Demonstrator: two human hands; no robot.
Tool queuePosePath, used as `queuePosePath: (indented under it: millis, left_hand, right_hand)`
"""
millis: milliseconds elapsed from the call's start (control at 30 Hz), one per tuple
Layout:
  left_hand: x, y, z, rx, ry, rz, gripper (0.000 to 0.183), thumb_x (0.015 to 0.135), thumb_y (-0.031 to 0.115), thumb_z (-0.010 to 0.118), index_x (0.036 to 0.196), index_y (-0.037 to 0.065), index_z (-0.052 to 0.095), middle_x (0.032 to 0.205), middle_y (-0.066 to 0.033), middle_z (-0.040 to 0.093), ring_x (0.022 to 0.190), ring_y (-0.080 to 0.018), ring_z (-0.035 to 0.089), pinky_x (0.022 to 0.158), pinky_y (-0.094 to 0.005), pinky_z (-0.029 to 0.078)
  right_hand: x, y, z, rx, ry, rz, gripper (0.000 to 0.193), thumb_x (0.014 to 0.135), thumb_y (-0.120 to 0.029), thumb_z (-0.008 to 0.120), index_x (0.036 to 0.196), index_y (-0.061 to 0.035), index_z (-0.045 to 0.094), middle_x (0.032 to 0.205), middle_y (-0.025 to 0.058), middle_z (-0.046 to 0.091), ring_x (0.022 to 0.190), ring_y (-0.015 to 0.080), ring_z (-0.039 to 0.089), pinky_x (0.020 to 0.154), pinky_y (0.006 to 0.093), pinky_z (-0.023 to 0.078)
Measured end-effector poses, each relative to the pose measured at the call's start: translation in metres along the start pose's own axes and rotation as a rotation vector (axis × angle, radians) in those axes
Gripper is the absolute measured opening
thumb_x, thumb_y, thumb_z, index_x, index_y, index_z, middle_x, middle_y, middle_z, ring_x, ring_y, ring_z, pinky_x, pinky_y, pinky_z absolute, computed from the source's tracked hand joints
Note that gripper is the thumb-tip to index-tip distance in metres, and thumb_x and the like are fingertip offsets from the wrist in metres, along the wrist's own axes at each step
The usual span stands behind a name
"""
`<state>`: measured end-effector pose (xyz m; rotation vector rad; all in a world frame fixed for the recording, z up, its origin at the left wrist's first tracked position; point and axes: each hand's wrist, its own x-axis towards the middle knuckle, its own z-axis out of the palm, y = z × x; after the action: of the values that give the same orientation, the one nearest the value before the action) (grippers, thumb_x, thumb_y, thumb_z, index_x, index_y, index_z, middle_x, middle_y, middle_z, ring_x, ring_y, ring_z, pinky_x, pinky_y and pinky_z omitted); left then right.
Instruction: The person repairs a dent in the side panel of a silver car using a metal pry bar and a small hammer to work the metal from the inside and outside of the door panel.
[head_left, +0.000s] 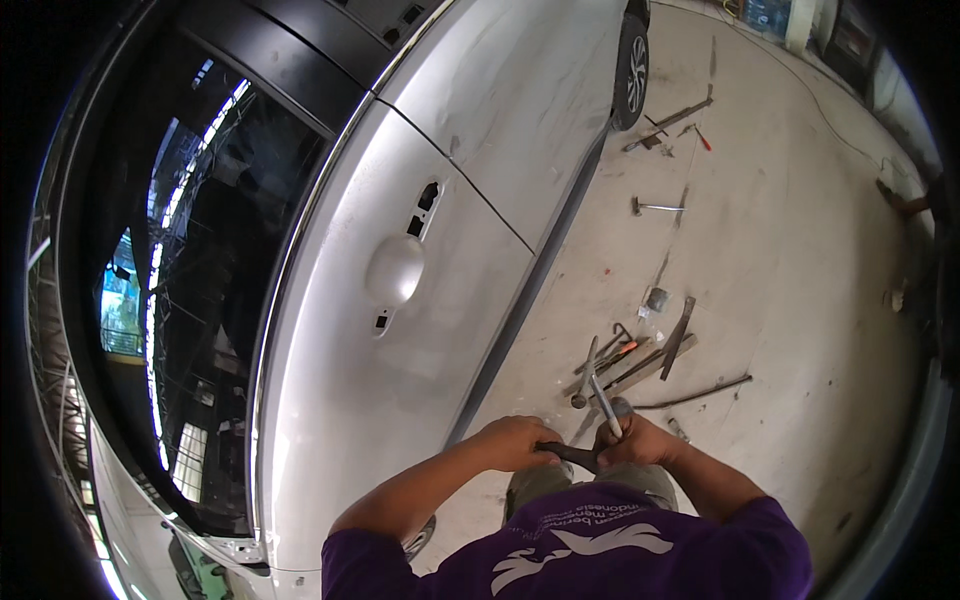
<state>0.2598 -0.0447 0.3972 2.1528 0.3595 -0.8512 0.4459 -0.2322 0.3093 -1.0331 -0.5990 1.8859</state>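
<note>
Low in the view, my right hand is closed round the handle of a hammer, whose slim head points up and away from me. My left hand is closed on one end of a dark, curved metal piece; its exact kind is unclear. The other end of that piece reaches my right hand, and I cannot tell whether that hand grips it too. On my left stands a silver car, its door shut, with dark openings around the rounded handle recess.
Several bars and hand tools lie on the floor just beyond my hands. Farther off are another hammer, a long bar and a red-handled tool. A car wheel stands at the top. A cable crosses the floor at right.
</note>
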Motion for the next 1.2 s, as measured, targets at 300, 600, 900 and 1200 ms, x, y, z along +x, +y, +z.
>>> queuePosePath:
  millis: [300,600,900,1200]
  left_hand:
    - [-0.078,0.003,-0.133,0.893,0.313,-0.053,0.026,0.087,0.035,0.063,0.093,0.011,0.067,0.086,-0.0084,0.065,0.08,-0.0265,0.067,0.066,-0.0417,0.053]
    - [-0.101,0.052,-0.273,1.282,0.621,-0.299,0.026,0.086,0.033,0.066,0.099,0.011,0.067,0.083,-0.0118,0.063,0.076,-0.0319,0.065,0.066,-0.0431,0.052]
    - [-0.06,0.053,-0.279,1.297,0.701,-0.336,0.027,0.087,0.032,0.065,0.101,0.009,0.069,0.081,-0.014,0.064,0.075,-0.0345,0.064,0.065,-0.0447,0.051]
    - [0.029,-0.007,-0.036,-0.75,0.339,-0.459,0.029,0.091,0.026,0.069,0.105,0.001,0.071,0.078,0.002,0.064,0.073,-0.0059,0.054,0.068,-0.024,0.046]
  right_hand:
    - [-0.005,0.049,-0.003,0.156,0.693,-0.165,0.023,0.075,0.0,0.07,0.067,-0.0092,0.05,0.066,0.001,0.056,0.054,0.0108,0.052,0.048,0.0277,0.041]
    - [-0.004,0.138,0.027,0.391,0.821,0.049,0.02,0.072,-0.001,0.072,0.072,-0.0102,0.054,0.062,-0.0006,0.055,0.047,0.0107,0.049,0.043,0.0273,0.038]
    - [0.003,0.153,0.038,0.467,0.704,0.016,0.028,0.075,-0.004,0.071,0.067,-0.013,0.046,0.055,0.0,0.049,0.04,0.0101,0.044,0.036,0.026,0.032]
    - [-0.018,0.089,0.014,0.77,0.497,-0.309,0.075,0.087,-0.019,0.07,0.148,-0.0037,0.03,0.088,0.0153,0.066,0.039,0.0098,0.043,0.035,0.0244,0.032]
